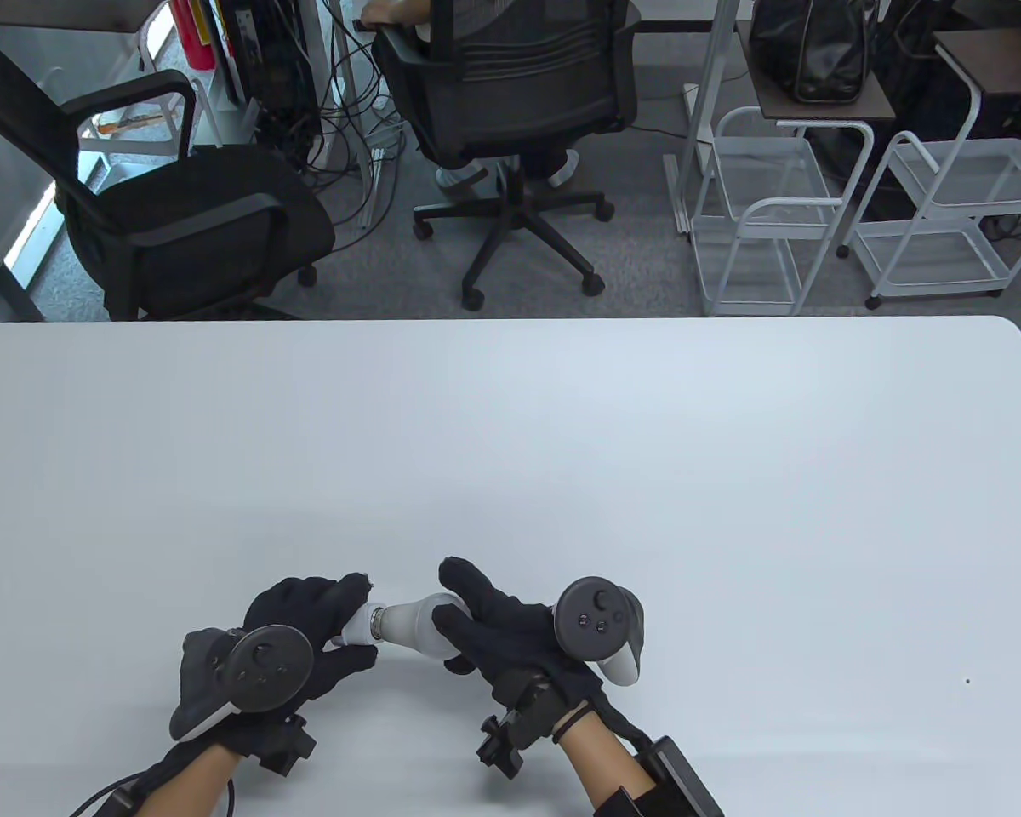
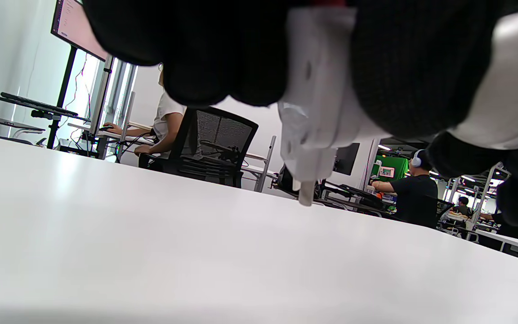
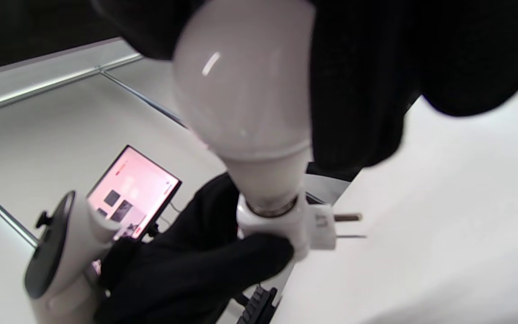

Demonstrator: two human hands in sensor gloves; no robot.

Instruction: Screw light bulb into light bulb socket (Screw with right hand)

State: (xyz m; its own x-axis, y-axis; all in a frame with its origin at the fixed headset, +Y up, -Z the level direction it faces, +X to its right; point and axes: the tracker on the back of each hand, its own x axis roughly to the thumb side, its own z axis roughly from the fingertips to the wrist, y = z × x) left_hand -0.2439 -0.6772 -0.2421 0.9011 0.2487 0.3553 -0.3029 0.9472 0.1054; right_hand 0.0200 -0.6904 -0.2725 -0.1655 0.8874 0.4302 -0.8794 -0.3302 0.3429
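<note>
A white light bulb (image 1: 413,623) lies level just above the table, its metal base set in a white plug-in socket (image 1: 358,624). My left hand (image 1: 306,634) grips the socket; it shows in the left wrist view (image 2: 313,103) with its plug pin pointing down, and in the right wrist view (image 3: 286,225) with two pins sticking out sideways. My right hand (image 1: 493,625) holds the bulb's round end, seen close in the right wrist view (image 3: 245,90). Both hands are near the table's front edge.
The white table (image 1: 510,442) stretches away behind the hands. Beyond its far edge stand office chairs (image 1: 510,111) and white wire carts (image 1: 766,213). A small dark speck (image 1: 966,681) lies at the right.
</note>
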